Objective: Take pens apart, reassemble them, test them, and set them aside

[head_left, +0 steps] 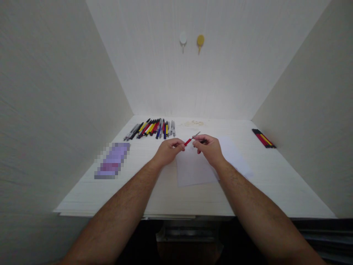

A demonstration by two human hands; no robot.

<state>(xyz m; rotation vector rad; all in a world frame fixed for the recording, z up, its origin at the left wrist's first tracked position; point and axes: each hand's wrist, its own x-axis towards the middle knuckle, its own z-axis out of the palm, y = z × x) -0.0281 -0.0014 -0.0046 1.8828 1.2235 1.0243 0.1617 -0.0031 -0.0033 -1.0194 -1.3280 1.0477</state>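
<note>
Over the white paper, my left hand (171,150) is closed, pinching the red barrel of a pen (188,142) between thumb and fingers. My right hand (209,148) is closed too, its thumb and forefinger around a slim greyish piece that looks like a pen refill (196,134). The refill's dark lower end meets the upper end of the red barrel; whether it is inside cannot be made out. A small black part (203,141) shows among the right fingers, mostly hidden. Both hands are close together above the sheets of paper (193,173).
Many pens in black, red, yellow, blue and clear (151,129) lie in a row at the back left. Red, black and yellow pens (264,138) lie by the right wall. A blurred purple item (114,160) is at left. Two hooks (200,40) hang on the back wall.
</note>
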